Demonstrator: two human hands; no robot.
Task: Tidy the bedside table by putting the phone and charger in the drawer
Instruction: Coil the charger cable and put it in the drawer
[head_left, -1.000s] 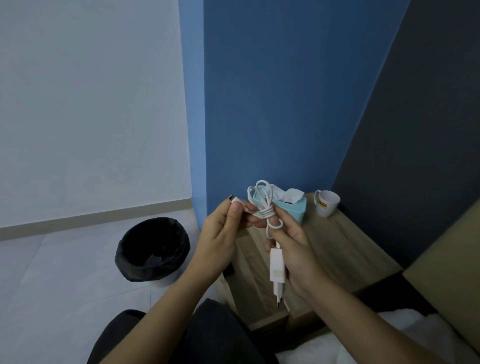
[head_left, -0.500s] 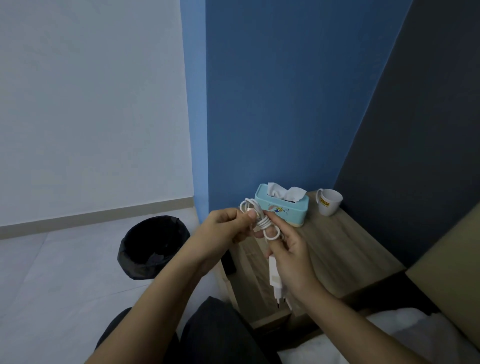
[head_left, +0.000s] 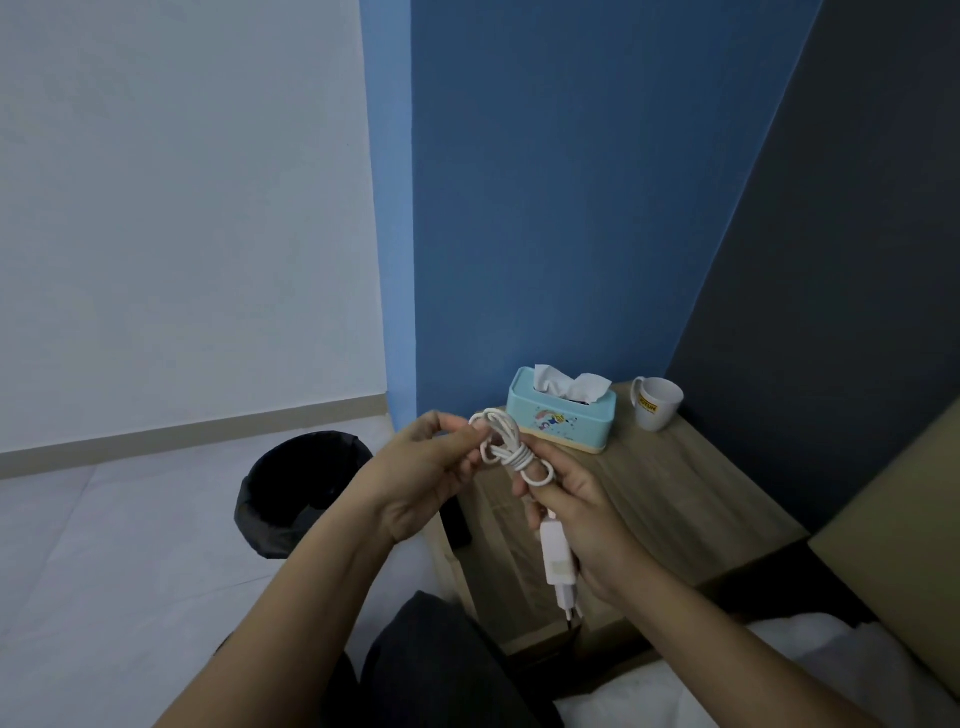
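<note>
The fingers (head_left: 540, 475) of the right hand (head_left: 582, 519) pinch the coiled cable (head_left: 506, 447) of the charger (head_left: 558, 564), while the left hand (head_left: 421, 478) pinches the coil's other side. The adapter hangs downward under the right palm, its long axis near vertical, above the front of the bedside surface (head_left: 675, 499); the drawer and the phone I cannot make out.

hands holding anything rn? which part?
Both on the white charger: right hand holds the adapter body, left hand pinches the coiled cable.

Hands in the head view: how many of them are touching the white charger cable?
2. The left hand pinches the coiled cable; the right hand holds the bundle and the charger plug.
</note>
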